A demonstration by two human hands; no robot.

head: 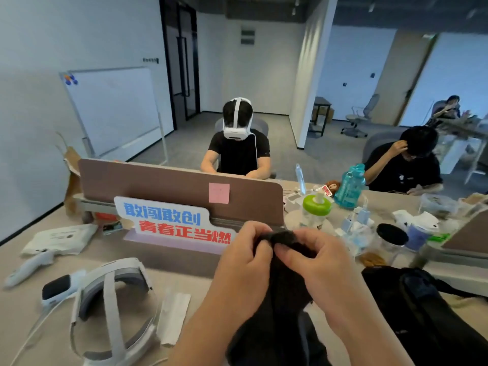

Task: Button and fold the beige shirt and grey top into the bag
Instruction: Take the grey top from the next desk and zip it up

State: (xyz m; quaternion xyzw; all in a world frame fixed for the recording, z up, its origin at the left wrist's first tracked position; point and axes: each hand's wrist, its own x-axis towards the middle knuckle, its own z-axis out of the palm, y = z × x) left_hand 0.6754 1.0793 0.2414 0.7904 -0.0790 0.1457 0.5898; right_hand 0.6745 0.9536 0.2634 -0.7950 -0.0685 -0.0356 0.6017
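**Fastening step, seen from the wearer's head.** Both hands are raised over the counter [184, 278] and meet at the top edge of the grey top [285, 299]. The top looks near black here and hangs from the hands toward the lap. The left hand [245, 262] pinches the edge between thumb and curled fingers. The right hand [317, 262] pinches it just beside, with the thumb tips almost touching. Each grip is thus closed on cloth, though no button or hole can be made out between them. The bag [422, 307], black, lies on the counter just right of the top; whether its mouth is open cannot be told. The beige shirt is not seen. A white headset [113, 299] lies to the left, well apart.

**Judged step:** closing a button near the neckline, with folding and bagging not yet begun. To do it well, 1 hand should hold the hole side flat and taut. The other should tip the button edge-first through it. The 2 edges should be matched at the top first, so that lower buttons do not go in askew. Lowering the cloth onto the counter would steady it.
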